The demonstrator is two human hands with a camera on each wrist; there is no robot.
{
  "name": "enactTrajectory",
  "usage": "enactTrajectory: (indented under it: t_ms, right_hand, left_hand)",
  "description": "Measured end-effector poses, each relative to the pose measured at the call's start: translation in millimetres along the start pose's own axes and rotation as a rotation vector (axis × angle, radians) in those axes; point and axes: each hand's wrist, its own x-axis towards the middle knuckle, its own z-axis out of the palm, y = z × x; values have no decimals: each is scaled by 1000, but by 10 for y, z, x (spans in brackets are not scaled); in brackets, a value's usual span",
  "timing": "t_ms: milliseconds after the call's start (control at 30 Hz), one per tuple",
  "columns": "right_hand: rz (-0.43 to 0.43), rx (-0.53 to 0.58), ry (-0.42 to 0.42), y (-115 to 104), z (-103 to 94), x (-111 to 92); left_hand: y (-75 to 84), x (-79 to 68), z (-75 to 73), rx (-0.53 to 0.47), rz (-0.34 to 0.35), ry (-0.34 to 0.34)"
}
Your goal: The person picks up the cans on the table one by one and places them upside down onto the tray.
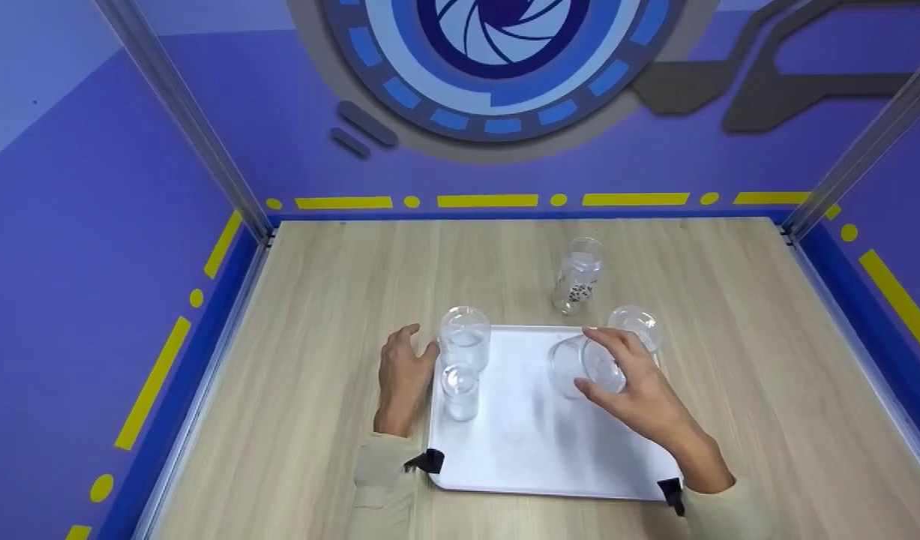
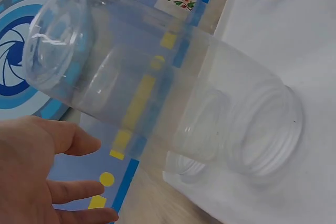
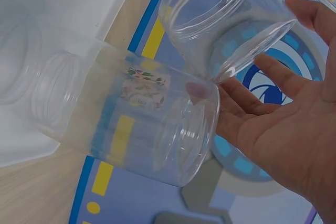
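In the head view my right hand [image 1: 643, 390] grips a clear plastic jar [image 1: 568, 367] near its base, thumb on one side and fingers on the other. This jar tilts above the white tray [image 1: 534, 457]; its threaded mouth [image 3: 210, 6] shows in the right wrist view. Beside it stands another clear jar [image 1: 633, 322], mouth down, partly hidden by my right hand. My left hand [image 1: 406, 375], fingers spread, is beside a large upturned clear jar [image 2: 152, 72] at the tray's left edge. I cannot tell whether they touch. A smaller clear jar [image 1: 460, 394] stands nearer me.
Behind the tray, on the wooden table [image 1: 340, 285], stands a tall clear jar [image 1: 579, 277] with a floral print. Blue-purple panels [image 1: 227, 97] close off the back and both sides. Dark tape pieces [image 1: 430, 460] are at the tray's front corners.
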Motion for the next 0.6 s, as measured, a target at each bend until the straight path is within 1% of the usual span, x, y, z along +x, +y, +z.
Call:
enactTrajectory:
  t_ms: [267,600]
  right_hand:
    - [45,0,-60,-7,26,3]
    - [70,-44,-102,-27,70,-19]
  left_hand:
    - [-125,-3,82,69,40,-6]
    - [-180,6,126,104,30,-55]
